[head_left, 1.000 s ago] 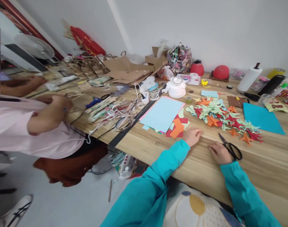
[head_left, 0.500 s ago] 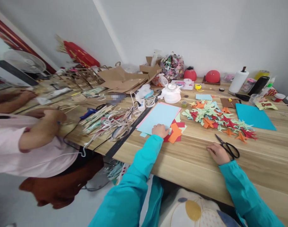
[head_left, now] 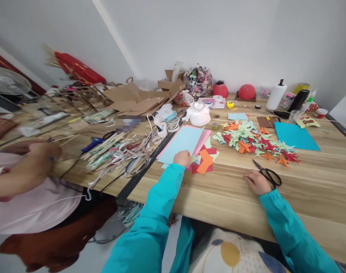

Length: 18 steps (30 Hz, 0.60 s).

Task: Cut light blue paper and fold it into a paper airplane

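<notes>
My left hand is at the lower right corner of a light blue sheet of paper, fingers curled closed on its edge. Under that sheet, pink paper shows along the right side. Close to this hand lie small cut pieces, among them an orange piece on red paper. My right hand rests loosely on the tabletop, fingers apart and holding nothing. Beside it, black-handled scissors lie with the blades pointing away. Beyond them spreads a pile of folded paper shapes in green, orange and red.
A bright blue sheet lies at the right. A white bowl-shaped thing stands behind the paper. Leftward are tangled cords and strips, a blue glue gun and flattened cardboard. At far left another person's hand holds thin sticks.
The light blue sheet has turned leftward under my left hand, baring more of the pink paper. My right hand stays by the scissors. The whole view has shifted slightly.
</notes>
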### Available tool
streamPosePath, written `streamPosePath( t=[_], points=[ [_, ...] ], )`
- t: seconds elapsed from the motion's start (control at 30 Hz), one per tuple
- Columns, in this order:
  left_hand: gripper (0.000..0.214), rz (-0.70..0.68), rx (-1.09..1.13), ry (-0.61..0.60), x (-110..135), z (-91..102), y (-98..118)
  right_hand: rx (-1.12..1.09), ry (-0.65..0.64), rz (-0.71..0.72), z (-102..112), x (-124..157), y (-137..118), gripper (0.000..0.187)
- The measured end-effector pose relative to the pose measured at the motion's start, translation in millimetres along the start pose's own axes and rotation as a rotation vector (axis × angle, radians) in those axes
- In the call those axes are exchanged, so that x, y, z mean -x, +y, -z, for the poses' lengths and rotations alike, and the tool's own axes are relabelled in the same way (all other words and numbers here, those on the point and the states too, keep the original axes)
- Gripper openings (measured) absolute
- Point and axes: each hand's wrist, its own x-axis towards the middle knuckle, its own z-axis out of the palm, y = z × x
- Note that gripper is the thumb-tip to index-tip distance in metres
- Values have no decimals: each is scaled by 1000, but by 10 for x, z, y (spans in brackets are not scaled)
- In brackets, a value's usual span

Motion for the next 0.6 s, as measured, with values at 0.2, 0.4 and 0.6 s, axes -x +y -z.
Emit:
streamPosePath(
  t=[0.2,0.4,0.6],
  points=[
    [30,61,65,47,24,-24,-52,4,-13,-3,-3,-1,2,23],
    [27,104,98,74,45,-29,-68,6,-13,-11,-8,7,-3,24],
    [25,126,142,93,37,-59,-72,-1,-5,-8,-20,5,-14,24]
  ],
)
